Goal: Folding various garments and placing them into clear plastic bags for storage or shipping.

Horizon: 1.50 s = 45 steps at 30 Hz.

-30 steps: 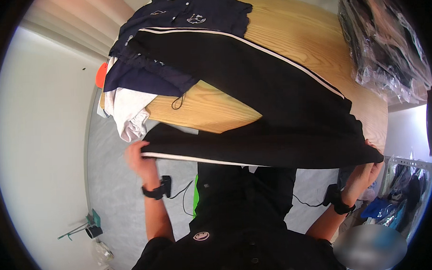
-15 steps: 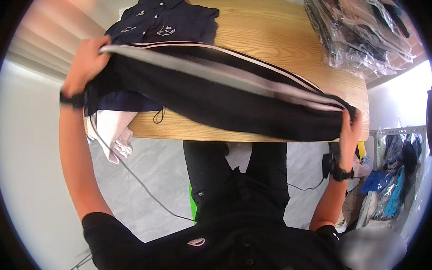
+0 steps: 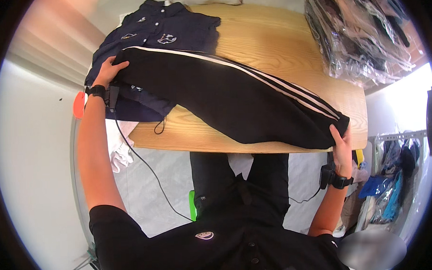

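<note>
A pair of black track pants (image 3: 210,94) with white side stripes stretches slantwise over the wooden table (image 3: 274,37), its right end nearer me. My left hand (image 3: 111,72) is closed on the upper left end, thumb on top, above a navy button shirt (image 3: 146,35) with small embroidered motifs. At the table's front right, my right hand (image 3: 341,147) grips the lower end of the pants, thumb over the cloth. The fingers of both hands are partly hidden beneath the fabric. Part of the shirt lies under the pants.
Clothes in clear plastic bags (image 3: 360,34) are piled at the back right. A metal rack (image 3: 401,136) with more bagged clothes stands to the right. Pale cloth (image 3: 121,155) hangs off the table's left front. A cable (image 3: 145,166) runs from my left wrist.
My left hand has moved down and right; my right hand has come slightly lower and left. The pants, earlier blurred and showing a pale band, now lie flatter with the stripes along the far edge.
</note>
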### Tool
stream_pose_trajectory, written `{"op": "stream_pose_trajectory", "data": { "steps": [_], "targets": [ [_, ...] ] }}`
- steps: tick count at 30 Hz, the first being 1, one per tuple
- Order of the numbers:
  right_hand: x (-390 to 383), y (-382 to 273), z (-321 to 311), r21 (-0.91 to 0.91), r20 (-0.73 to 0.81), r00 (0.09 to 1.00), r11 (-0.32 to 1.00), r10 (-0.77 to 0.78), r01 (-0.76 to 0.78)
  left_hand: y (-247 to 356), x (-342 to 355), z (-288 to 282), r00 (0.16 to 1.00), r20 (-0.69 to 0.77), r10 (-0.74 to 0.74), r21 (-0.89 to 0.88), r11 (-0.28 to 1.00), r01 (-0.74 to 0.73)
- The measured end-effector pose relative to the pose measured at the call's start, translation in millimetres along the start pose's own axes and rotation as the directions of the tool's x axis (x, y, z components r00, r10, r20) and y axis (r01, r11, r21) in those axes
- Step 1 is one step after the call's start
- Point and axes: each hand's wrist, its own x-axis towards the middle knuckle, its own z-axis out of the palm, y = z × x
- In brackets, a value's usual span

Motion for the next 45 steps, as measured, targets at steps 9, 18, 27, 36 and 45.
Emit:
{"op": "stream_pose_trajectory", "data": {
  "steps": [9, 18, 27, 36, 45],
  "targets": [
    [23, -54, -41, -0.403, -0.248, 0.916, 0.894, -0.314, 0.198, 57, -89, -17, 0.976, -0.022, 0.216, -0.388, 0.898, -0.207],
    [38, -12, -57, -0.284, -0.134, 0.945, 0.925, -0.298, 0.252, 26, -87, 29, 0.900, -0.279, 0.334, 0.182, 0.939, -0.292],
    [49, -5, -57, -0.545, -0.256, 0.945, 0.838, -0.205, 0.034, -16, -52, 20, 0.969, -0.187, 0.163, 0.093, 0.985, -0.148],
    [-66, -9, -17, 0.689, 0.151, 0.971, 0.685, 0.188, -0.239, 27, -186, 43, 0.882, 0.369, -0.293, -0.859, 0.255, 0.444],
    [-31, 4, 14, 0.786, 0.048, 0.975, 0.594, 0.216, -0.170, 46, -156, 106, 0.984, 0.150, -0.098, -0.979, 0.121, 0.162]
  ]
}}
